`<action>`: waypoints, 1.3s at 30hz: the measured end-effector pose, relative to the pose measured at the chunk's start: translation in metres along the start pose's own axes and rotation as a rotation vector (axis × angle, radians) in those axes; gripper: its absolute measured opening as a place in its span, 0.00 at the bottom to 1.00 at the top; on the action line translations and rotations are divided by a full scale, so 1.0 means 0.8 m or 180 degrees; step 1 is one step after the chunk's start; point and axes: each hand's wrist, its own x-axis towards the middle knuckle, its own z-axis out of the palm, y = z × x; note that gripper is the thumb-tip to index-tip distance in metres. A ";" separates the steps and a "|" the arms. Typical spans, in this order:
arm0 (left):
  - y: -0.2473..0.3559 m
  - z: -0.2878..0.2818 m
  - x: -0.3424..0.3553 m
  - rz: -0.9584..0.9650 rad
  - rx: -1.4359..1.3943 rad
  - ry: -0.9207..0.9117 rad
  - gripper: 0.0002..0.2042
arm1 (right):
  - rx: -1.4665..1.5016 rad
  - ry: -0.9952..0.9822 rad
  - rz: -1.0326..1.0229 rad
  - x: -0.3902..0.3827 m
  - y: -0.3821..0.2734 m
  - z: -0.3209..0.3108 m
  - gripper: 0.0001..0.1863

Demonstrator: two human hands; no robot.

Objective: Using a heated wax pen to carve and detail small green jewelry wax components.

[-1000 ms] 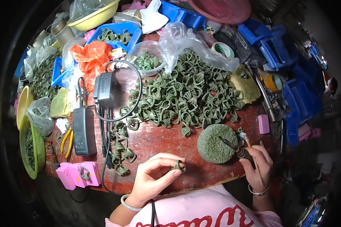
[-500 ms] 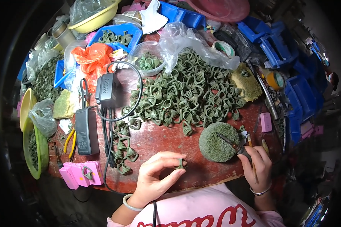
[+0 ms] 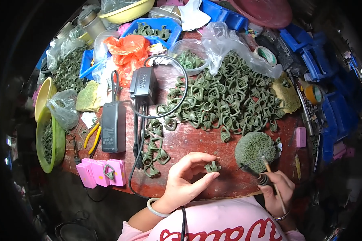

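Over the table [image 3: 189,142], left grip [image 3: 186,179] pinches 1 matte dark-green ring [image 3: 212,166], right grip [image 3: 284,191] 2 slim tools [image 3: 263,179].

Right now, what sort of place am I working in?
Probably a craft workshop, perhaps for rings: green ring-shaped pieces lie heaped on the red table, and your right hand holds a pen-like tool and a thin brush.
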 end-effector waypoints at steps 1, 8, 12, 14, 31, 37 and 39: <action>-0.001 -0.001 0.000 0.0129 0.0009 -0.0031 0.17 | 0.0078 -0.0069 -0.0045 0.003 -0.002 0.005 0.16; 0.002 -0.001 -0.002 0.0359 -0.0049 -0.0018 0.18 | 0.0079 -0.0267 -0.0037 0.012 -0.007 0.018 0.17; 0.005 -0.001 -0.001 0.0329 -0.0003 -0.0089 0.19 | 0.0059 -0.0279 -0.0068 0.012 -0.010 0.020 0.16; 0.005 -0.001 -0.001 0.0342 -0.0012 -0.0101 0.19 | -0.0006 -0.0345 -0.0111 0.013 -0.010 0.021 0.16; 0.004 -0.001 -0.002 0.0454 0.0274 -0.0179 0.19 | -0.0080 -0.0326 -0.0146 0.013 -0.010 0.024 0.15; 0.004 -0.001 -0.002 0.0451 0.0269 -0.0192 0.19 | -0.0033 -0.0305 -0.0118 0.014 -0.012 0.025 0.15; 0.005 0.000 -0.002 0.0447 0.0289 -0.0199 0.19 | -0.0021 -0.0304 -0.0109 0.015 -0.012 0.024 0.15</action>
